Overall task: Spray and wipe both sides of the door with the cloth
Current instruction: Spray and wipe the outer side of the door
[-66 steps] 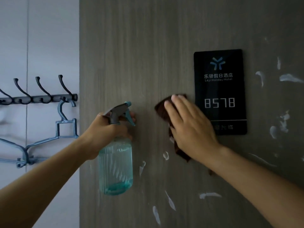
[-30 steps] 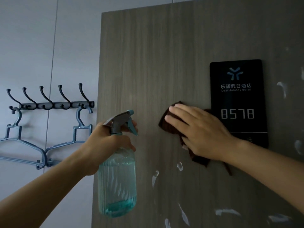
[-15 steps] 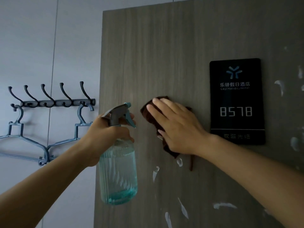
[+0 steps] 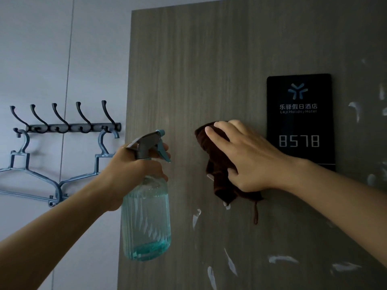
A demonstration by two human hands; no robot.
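While your right hand (image 4: 249, 158) presses the brown cloth (image 4: 217, 164) flat-fingered against the door (image 4: 188, 70), left of the number plate (image 4: 299, 120), your left hand (image 4: 134, 168) grips the spray bottle (image 4: 146, 216) near the door's left edge, likely ready for the white smears (image 4: 230, 264) below.

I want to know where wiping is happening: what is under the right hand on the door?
Under the right hand lies a dark brown cloth, pressed flat on the grey door. Its edges show past the fingers and below the palm. The door surface beneath the cloth is covered.
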